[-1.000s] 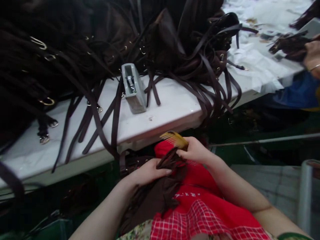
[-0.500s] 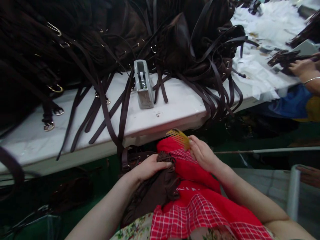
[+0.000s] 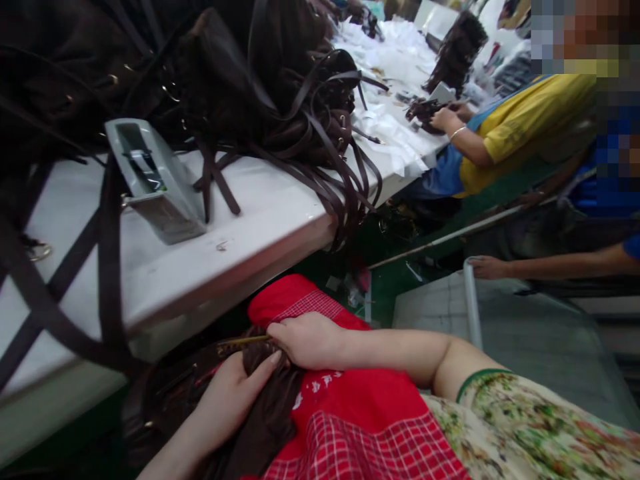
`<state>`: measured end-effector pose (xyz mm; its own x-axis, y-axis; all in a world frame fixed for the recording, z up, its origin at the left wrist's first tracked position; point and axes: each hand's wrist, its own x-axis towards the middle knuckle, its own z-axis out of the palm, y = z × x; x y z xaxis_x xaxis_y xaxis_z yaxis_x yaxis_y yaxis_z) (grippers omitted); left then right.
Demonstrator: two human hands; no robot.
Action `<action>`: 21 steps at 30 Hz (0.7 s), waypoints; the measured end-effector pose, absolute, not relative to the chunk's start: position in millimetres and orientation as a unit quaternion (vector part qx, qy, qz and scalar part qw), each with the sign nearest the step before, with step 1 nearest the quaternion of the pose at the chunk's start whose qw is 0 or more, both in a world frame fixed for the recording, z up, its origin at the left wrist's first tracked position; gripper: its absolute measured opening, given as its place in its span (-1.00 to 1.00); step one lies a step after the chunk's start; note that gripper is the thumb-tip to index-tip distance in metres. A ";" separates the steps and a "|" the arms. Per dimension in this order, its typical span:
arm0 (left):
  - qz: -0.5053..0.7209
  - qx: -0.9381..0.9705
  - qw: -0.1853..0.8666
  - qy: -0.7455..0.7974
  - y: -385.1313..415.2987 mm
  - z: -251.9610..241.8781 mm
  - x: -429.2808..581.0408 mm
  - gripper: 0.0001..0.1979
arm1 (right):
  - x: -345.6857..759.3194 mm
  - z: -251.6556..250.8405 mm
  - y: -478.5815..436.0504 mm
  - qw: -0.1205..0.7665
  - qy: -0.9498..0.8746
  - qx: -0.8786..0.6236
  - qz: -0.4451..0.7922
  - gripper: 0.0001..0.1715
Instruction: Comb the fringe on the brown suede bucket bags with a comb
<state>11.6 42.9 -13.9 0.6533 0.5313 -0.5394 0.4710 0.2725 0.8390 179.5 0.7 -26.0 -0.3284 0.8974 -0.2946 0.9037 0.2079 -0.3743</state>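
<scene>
**Comb now lying flat in the fringe on the lap**

Since half a second ago the view is swinging right and the right hand [image 3: 306, 340] is coming down from the raised position beside the surface edge, so the comb [image 3: 244, 341], earlier held up with its teeth showing, is now lying almost flat against the dark material.

The white surface [image 3: 260, 220] is carrying a large heap of dark brown bags and straps [image 3: 280, 100], with straps hanging over its near edge. A grey tape dispenser [image 3: 153, 180] is standing on it, apart from the hands. Farther along, a person in a yellow top [image 3: 520, 127] is working at the same surface, and another person's hand [image 3: 487, 267] is resting on a rail at the right.

On the red apron [image 3: 370, 407] over the lap, a brown fringed piece [image 3: 273, 407] is lying bunched. Judging by the pose, the combing of the fringe is under way, and the next stroke seems to call for the strands to be kept pinned while the comb is drawn along them.

The left hand [image 3: 233, 393] is lying partly open, fingers stretched and pressing on the fringe. The right hand is curled closed around the comb's spine, knuckles up, touching the top of the fringe; only a thin amber edge of the comb is showing.
</scene>
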 end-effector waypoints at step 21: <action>-0.013 0.774 0.504 0.383 28.2 -13.0 36.3 -0.65 | 196.7 -64.0 3.2 -0.005 0.699 0.668 -0.256 -0.62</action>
